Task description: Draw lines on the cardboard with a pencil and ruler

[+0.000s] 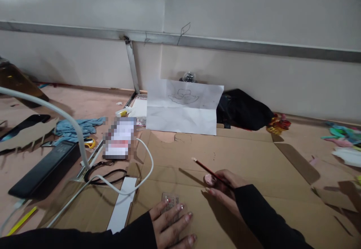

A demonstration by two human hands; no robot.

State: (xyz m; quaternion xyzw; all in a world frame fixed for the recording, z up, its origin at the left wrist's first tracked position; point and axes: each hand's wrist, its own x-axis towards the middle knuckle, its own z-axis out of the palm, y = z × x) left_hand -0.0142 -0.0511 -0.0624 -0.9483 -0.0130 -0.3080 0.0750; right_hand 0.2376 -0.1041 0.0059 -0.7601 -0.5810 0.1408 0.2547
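My left hand (172,224) lies flat with fingers spread on the brown cardboard (242,159), pressing on a small clear plastic piece with markings (170,197). Most of that piece is hidden under the fingers. My right hand (225,189) is closed round a dark red pencil (208,169), whose pale tip points up and to the left above the cardboard. A pinkish lump (209,180) shows at the right fingertips; its kind is unclear. Beyond the cardboard, a creased white sheet (180,117) with a line drawing leans upright.
A phone with a blurred screen (119,138), a white cable (152,159), a black power bank (45,170) and a blue cloth (73,129) lie to the left. A black bag (245,110) rests behind, near the wall. Coloured scraps (342,133) are at the right.
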